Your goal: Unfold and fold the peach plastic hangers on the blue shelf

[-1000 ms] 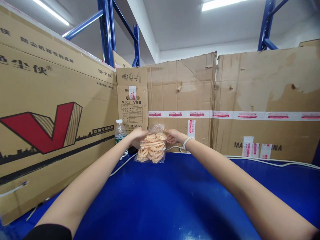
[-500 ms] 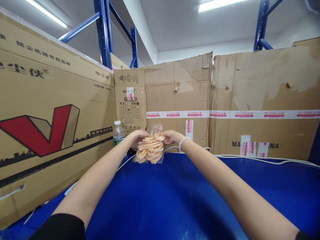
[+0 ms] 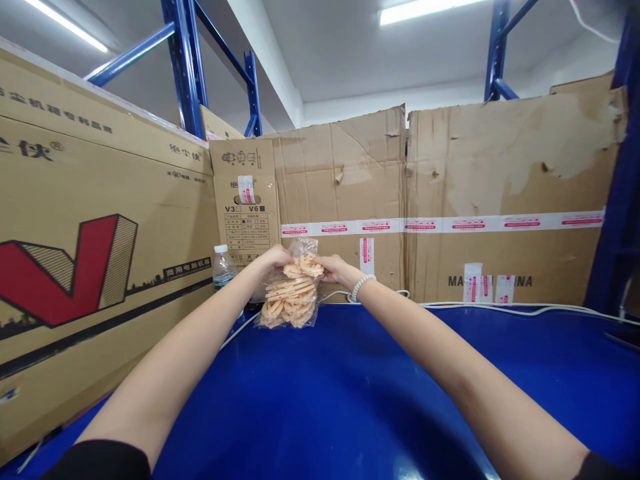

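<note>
Grip closed on both sides: left hand (image 3: 278, 256) pinched the clear bag (image 3: 307, 247), right hand (image 3: 337, 268) the upper crackers (image 3: 302, 268).
The bag sat on the tabletop (image 3: 340, 387); an uneven tug could have torn its plastic, a hard squeeze snapped crackers.

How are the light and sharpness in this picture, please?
Head view: the ceiling lamps are washed out to white; head view: the blue table shows glare and a dark shadow near its lower edge; head view: the bag is readable, though its clear film blurs into the background.
</note>
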A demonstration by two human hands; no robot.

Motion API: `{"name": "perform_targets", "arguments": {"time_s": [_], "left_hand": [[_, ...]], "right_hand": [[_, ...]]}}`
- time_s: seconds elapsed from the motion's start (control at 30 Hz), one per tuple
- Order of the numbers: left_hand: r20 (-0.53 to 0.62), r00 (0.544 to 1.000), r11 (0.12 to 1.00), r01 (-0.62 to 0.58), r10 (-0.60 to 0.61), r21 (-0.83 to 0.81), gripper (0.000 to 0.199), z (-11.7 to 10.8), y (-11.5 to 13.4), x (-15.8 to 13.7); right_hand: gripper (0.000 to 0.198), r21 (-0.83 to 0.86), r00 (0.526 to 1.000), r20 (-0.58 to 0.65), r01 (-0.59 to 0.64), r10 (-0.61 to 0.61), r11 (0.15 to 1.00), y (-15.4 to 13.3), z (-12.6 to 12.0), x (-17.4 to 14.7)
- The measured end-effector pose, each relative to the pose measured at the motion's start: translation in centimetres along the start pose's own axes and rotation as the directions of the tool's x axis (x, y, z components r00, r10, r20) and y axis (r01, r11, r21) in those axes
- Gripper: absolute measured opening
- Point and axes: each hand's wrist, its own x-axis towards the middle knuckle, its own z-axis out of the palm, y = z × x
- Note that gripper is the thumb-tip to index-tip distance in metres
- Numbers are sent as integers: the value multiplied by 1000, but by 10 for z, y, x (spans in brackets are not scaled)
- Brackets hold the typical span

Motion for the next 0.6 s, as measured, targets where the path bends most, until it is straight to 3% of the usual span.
{"name": "perform_targets", "arguments": {"time_s": [0.3,0.6], "left_hand": [[21,999,999,24,-24,28,23,16,17,3],[14,998,998,67,-67,-3,24,22,16,6]], "right_hand": [[13,-37,995,-93,-26,23,999,6,-18,-8],[14,-182,991,-77,-118,105,976,0,-26,6]]}}
